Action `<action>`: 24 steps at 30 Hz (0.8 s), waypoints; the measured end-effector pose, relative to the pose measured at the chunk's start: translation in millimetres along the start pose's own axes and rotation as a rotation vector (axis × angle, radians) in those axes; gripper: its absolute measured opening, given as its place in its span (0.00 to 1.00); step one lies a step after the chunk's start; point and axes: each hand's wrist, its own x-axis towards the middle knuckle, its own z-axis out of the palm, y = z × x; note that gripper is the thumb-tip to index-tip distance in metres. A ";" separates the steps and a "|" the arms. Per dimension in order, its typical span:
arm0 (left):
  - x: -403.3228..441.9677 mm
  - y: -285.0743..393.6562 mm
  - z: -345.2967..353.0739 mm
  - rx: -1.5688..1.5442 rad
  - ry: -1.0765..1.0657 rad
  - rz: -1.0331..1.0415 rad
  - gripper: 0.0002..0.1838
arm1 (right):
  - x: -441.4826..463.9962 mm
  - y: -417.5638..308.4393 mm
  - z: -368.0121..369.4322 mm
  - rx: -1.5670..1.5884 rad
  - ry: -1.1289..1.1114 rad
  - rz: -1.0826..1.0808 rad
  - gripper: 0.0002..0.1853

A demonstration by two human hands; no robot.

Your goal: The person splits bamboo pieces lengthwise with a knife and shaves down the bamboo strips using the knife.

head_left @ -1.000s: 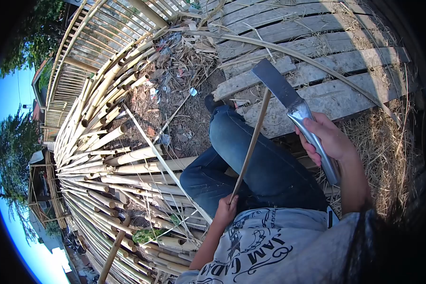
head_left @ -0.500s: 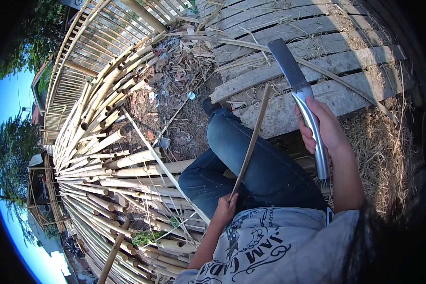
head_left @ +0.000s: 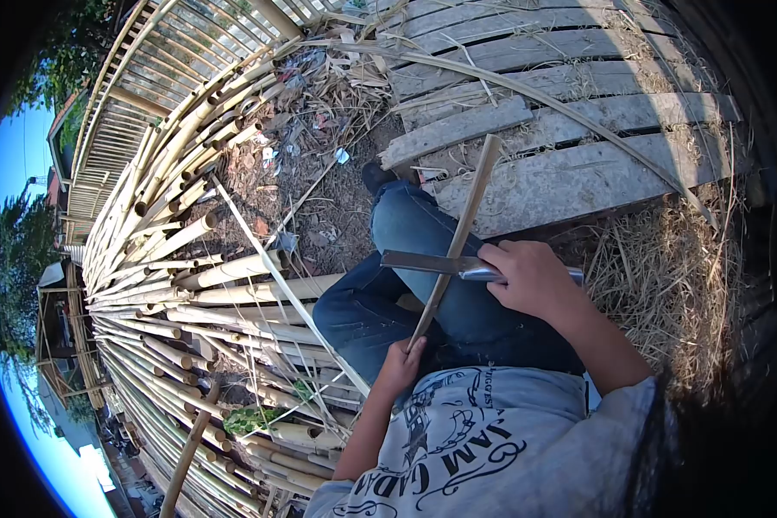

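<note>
My left hand, low in front of the shirt, is closed round the lower end of a narrow bamboo strip. The strip slants up and away over my jeans. In my right hand is a machete with a broad dark blade and a shiny tubular metal handle, fingers wrapped round it. Its blade lies crosswise over the strip near mid-length, pointing left. Whether the edge touches the strip, I cannot tell.
Many bamboo poles are piled on the left, with a bamboo fence behind. A slatted wooden platform holds shavings and a long, thin bamboo strip. Straw lies at right; scraps litter the ground.
My right hand has moved left and down, swinging the machete from pointing away to lying across the bamboo strip. The left hand keeps its hold, slightly shifted.
</note>
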 end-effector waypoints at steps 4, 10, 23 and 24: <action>-1.4 3.6 0.3 0.013 0.044 0.031 0.21 | 4.1 0.7 -0.8 -0.130 -0.030 0.059 0.15; -2.0 15.9 3.1 0.065 0.101 0.074 0.16 | 11.1 -3.0 -18.5 -0.139 0.047 0.262 0.10; -7.1 8.8 19.6 0.286 0.275 0.155 0.10 | 12.4 23.3 -23.7 0.347 -0.014 0.530 0.21; -6.4 8.0 20.0 0.279 0.274 0.162 0.10 | 11.6 32.9 -22.8 0.316 -0.002 0.565 0.19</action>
